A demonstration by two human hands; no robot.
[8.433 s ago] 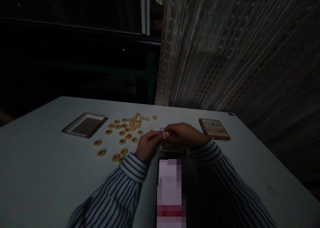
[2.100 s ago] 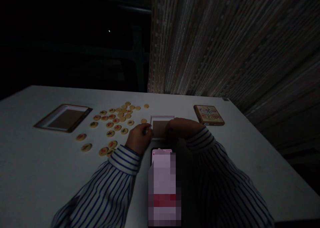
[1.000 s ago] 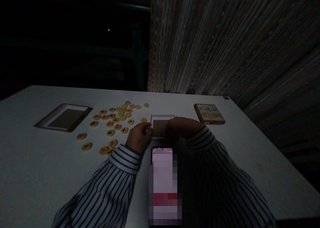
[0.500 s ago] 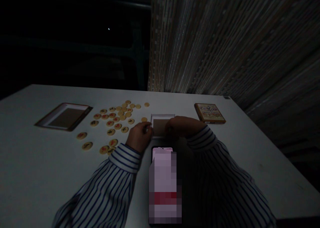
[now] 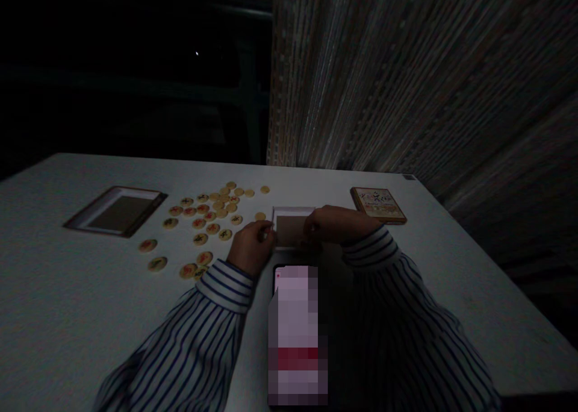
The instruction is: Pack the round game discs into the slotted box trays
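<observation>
A shallow cardboard box (image 5: 293,209) with pale walls and a brown bottom lies open side up in front of me. My left hand (image 5: 251,247) is closed, its thumb and fingers pinching the box's left wall. At the right side, my right hand (image 5: 336,225) curls over the wall with its fingers bent in; deep shadow partly hides the fingertips. Round wooden Chinese chess pieces (image 5: 213,228) lie scattered to the left of the box, some with red and some with dark characters, others blank side up. The nearest ones sit right by my left sleeve.
Another open cardboard tray (image 5: 158,202) lies at the left of the white table (image 5: 81,315). A flat printed box (image 5: 382,204) rests at the right. Close to me is a phone (image 5: 295,315), its screen blurred out. Behind the table hangs a string curtain (image 5: 343,74). The room is dark.
My right hand and sleeve have shifted slightly to the right along the box's side. The left hand, the box and the chess pieces look unmoved.
</observation>
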